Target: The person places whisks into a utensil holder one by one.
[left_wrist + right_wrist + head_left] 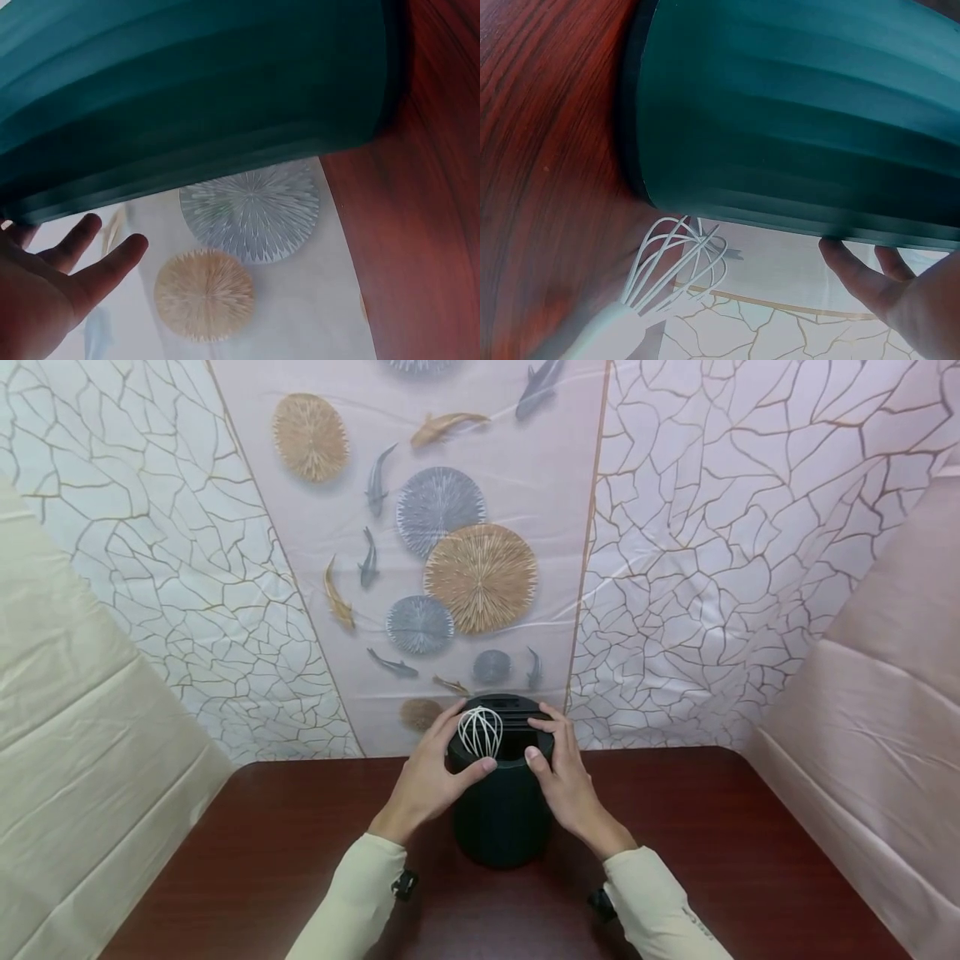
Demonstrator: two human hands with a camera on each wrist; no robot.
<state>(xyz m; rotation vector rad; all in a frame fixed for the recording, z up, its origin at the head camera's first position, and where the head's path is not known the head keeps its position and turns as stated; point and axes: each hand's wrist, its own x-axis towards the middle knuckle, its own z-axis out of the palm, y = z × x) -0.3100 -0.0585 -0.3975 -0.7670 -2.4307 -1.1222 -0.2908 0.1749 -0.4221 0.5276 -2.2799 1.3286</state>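
Note:
A dark green utensil holder [501, 818] with a slotted top stands upright near the table's back edge. White wire loops of a whisk [480, 732] stick out of its opening on the left; its handle is hidden inside. My left hand [431, 777] grips the holder's left rim, thumb at the front, fingers round the side. On the opposite rim, my right hand [567, 781] grips in the same way. Another white whisk [611, 334] appears beside the holder's base in the right wrist view; I cannot make it out in the head view.
The reddish-brown table [300, 852] has its back edge just behind the holder. Beyond it hangs a patterned cloth [480, 577], with beige padded panels [97, 693] sloping in at both sides. Black bands with small devices [405, 885] are on both wrists.

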